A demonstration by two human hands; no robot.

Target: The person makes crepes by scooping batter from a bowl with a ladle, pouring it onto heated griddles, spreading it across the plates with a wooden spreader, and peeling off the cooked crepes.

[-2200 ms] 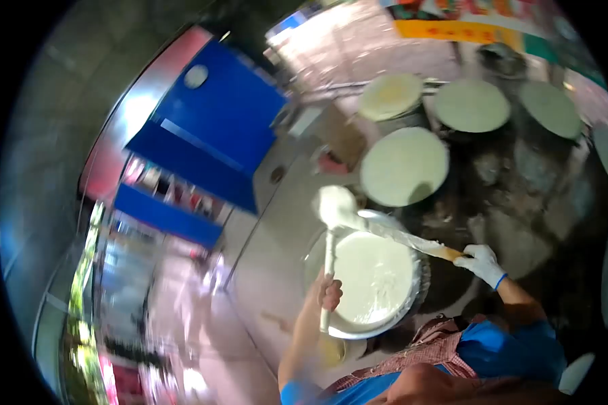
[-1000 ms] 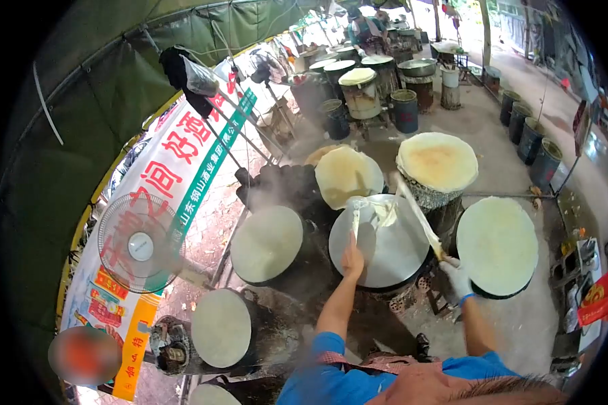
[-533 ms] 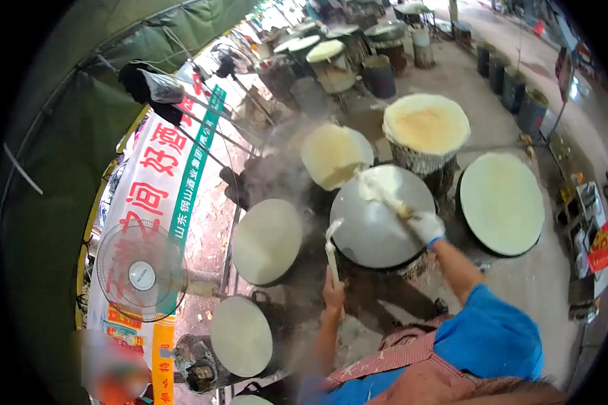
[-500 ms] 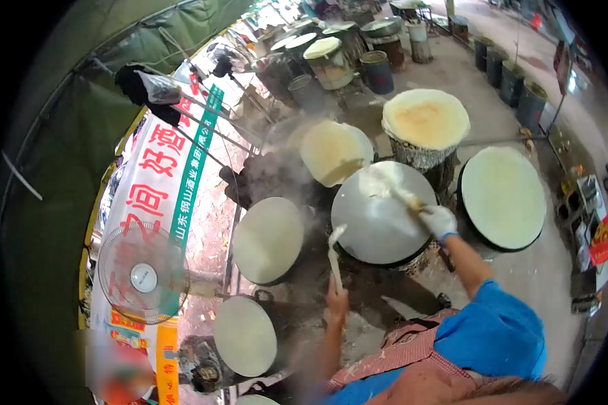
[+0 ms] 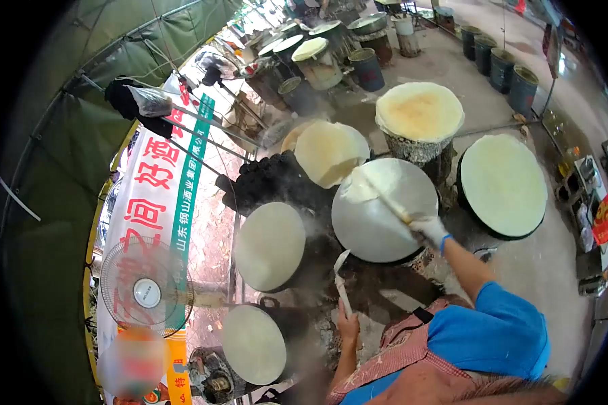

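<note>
My right hand (image 5: 429, 231), in a white glove, grips the handle of a long pale spreader (image 5: 390, 204). The spreader reaches across a round grey griddle (image 5: 385, 236), its far end in a patch of white batter (image 5: 361, 187) on the upper left of the surface. In my bare left hand (image 5: 348, 325) is a batter-coated ladle (image 5: 341, 280), held upright beside the griddle's lower left edge, apart from it. A thin pale flatbread (image 5: 327, 155) lies just beyond, partly over another round plate.
Pale sheets cover griddles at left (image 5: 270, 246), lower left (image 5: 253, 344) and right (image 5: 503, 185). A flatbread stack (image 5: 420, 113) tops a drum behind. A fan (image 5: 147, 292) stands before a banner (image 5: 159, 196) on the left. Steam drifts between the griddles.
The batter patch on the griddle has changed shape as the spreader moved through it. My left hand and the ladle have dropped lower, away from the griddle. The view has shifted slightly.
</note>
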